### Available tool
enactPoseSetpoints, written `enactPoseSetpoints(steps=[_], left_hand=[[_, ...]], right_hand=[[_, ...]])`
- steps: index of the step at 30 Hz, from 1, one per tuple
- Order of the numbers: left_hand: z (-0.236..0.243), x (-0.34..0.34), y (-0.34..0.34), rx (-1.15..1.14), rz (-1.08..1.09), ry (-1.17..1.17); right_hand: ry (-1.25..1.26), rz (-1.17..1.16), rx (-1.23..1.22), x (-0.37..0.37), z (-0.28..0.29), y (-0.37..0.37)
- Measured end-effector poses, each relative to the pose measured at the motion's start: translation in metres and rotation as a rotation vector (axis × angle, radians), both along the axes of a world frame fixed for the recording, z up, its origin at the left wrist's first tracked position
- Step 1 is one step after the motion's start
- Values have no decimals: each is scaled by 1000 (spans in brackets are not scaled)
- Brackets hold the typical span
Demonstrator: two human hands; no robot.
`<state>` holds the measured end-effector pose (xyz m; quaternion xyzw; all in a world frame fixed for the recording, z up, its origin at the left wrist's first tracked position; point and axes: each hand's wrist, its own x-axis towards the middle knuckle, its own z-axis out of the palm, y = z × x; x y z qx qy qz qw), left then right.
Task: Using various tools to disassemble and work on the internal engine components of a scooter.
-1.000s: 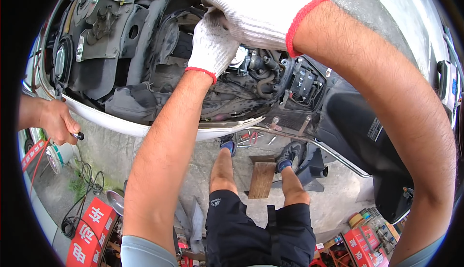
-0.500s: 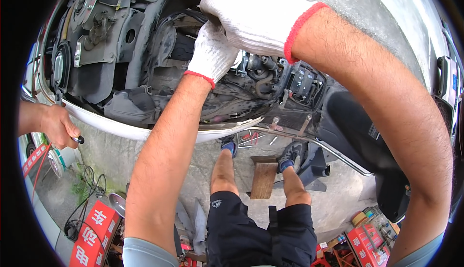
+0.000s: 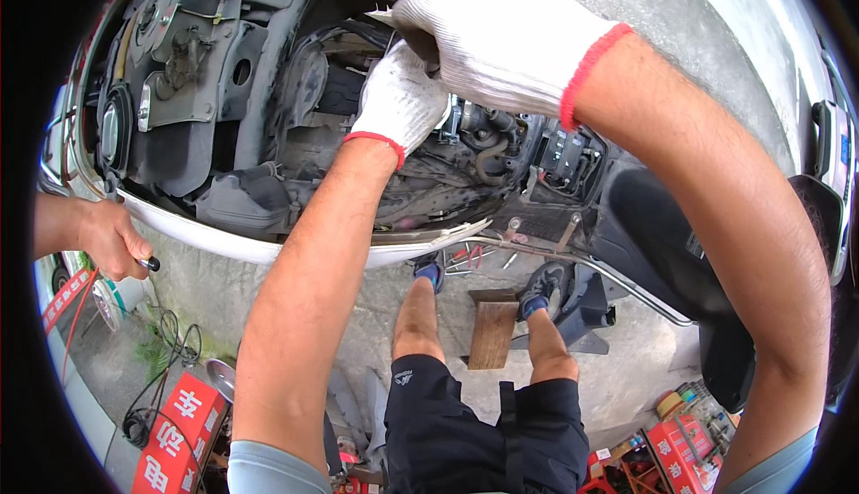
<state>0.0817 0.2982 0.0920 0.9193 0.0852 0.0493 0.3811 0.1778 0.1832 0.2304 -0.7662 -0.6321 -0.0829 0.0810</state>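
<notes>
The left hand (image 3: 404, 91) and the right hand (image 3: 501, 33), both in white knit gloves with red cuffs, are above the opened scooter body (image 3: 309, 149), over the far half of its bay, away from the pale side panel (image 3: 210, 233) that forms its near edge. The right hand has its fingers curled over, their dark-stained side just above the left hand's fingertips; whether it pinches anything, I cannot tell. The left hand reaches up from the near side, its fingers mostly hidden behind the right, so I cannot tell whether they are spread or pressed together. A thin pale piece (image 3: 381, 17) sticks out beside the right hand's curled fingers, too small to make out. Just right of the left hand's cuff are metal engine parts (image 3: 470, 121) and a bent hose (image 3: 489, 163); farther right, a black battery-like block (image 3: 562, 156) sits in the bay.

Compared with half a second ago, the right hand has shifted rightward, uncovering more of its stained side, and the thin pale piece has come into sight. The left hand has barely moved. By the bay's left end, another person's hand (image 3: 114, 242) still grips a black-ended tool (image 3: 152, 264).
</notes>
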Motion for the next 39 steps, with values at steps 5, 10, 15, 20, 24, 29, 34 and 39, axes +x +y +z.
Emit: enactPoseSetpoints(steps=[5,10,15,20,24,29,34,39], left_hand=[[-22,-1,3,181,-88,6],[-18,0,1,234,-97,98],[-8,15,-14,461,-237,305],[-35,28,-42,692,-361,354],[-60,36,-59,831,-256,443],[-72,51,-66,810,-186,578],[-74,61,-68,782,-96,574],[-77,56,-69,810,-115,558]], right_hand=[[112,16,58,-5,11,-20],[227,-269,75,-14,36,-73],[626,-710,374,-60,46,-163],[1039,-1224,668,-154,34,-244],[1173,-1496,728,-217,29,-290],[1282,-1589,822,-264,12,-332],[1389,-1657,877,-292,0,-348],[1439,-1693,896,-306,-7,-351]])
